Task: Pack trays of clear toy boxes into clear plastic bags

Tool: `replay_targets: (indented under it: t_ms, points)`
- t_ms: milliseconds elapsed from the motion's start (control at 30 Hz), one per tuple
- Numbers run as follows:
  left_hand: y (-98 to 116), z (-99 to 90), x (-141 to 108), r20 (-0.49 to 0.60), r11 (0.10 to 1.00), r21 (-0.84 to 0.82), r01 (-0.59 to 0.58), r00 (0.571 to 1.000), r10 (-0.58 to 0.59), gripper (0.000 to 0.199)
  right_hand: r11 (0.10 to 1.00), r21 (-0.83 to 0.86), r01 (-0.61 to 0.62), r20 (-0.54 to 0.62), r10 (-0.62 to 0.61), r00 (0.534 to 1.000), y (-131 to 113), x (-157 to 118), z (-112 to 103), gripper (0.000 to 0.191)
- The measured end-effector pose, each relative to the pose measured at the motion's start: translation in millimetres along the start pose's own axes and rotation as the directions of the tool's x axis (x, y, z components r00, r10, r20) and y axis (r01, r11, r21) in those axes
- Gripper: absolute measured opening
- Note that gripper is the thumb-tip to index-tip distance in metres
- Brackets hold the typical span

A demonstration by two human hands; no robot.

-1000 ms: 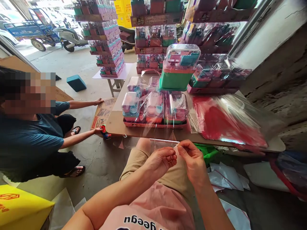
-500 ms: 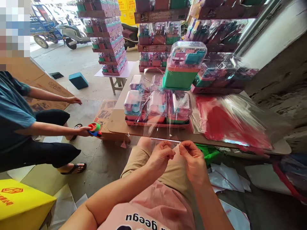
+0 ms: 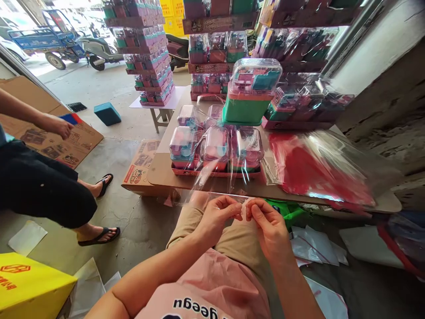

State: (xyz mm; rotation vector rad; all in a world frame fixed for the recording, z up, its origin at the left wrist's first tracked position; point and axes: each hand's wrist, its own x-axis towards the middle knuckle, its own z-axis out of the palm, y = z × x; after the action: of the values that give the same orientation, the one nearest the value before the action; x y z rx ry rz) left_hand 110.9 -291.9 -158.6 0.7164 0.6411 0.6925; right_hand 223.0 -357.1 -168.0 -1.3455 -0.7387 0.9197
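My left hand (image 3: 218, 218) and my right hand (image 3: 268, 223) are close together over my lap, thumbs and fingers pinched. Both seem to grip the near edge of a clear plastic bag (image 3: 212, 177), with a small whitish bit showing between the fingertips. This film stretches back over a shallow pink tray (image 3: 215, 173) at the table's front edge. Several small boxes with clear domed lids stand in the tray, among them a pink one (image 3: 214, 144). On top of those behind sits a larger green-based box (image 3: 247, 108) with a clear lid, tilted slightly.
Red and clear plastic bags (image 3: 318, 168) lie on the table (image 3: 159, 170) at right. Wrapped trays are stacked high behind (image 3: 215, 68) and on a stool (image 3: 152, 66). A person (image 3: 43, 181) stands at left, near a cardboard box (image 3: 141, 166). A yellow box (image 3: 33, 283) is lower left.
My hands have come slightly closer together, still pinching. The person at left has moved further left, and the colourful item in their hand has gone from its earlier place. The tray and boxes stay put.
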Motion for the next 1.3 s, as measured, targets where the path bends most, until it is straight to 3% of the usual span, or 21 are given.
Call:
replay_targets:
  t_ms: [233,433,667,900,1300]
  points:
    - [11,12.8,-8,0.059,0.982,-0.16,0.105,0.994,-0.096,0.025,0.989,0.065,0.135,0.07,-0.14,0.988,2,-7,-2,0.006]
    - [10,12.6,-11,0.027,0.966,-0.214,0.144,0.99,-0.142,0.024,0.953,0.057,0.297,0.125,-0.303,0.945,-1,-8,2,0.01]
    - [10,9.8,-11,0.074,0.945,-0.258,0.2,0.98,-0.187,0.023,0.92,-0.068,0.386,0.179,-0.369,0.912,-5,-7,3,0.016]
    - [11,10.9,-11,0.007,0.966,-0.221,0.136,0.99,-0.138,0.027,0.907,-0.24,0.346,0.269,-0.28,0.921,-16,-1,-4,0.006]
    - [9,9.2,-7,-0.037,0.996,-0.079,0.045,0.998,-0.048,0.032,0.861,-0.421,0.286,0.317,-0.156,0.935,-40,3,-2,0.018]
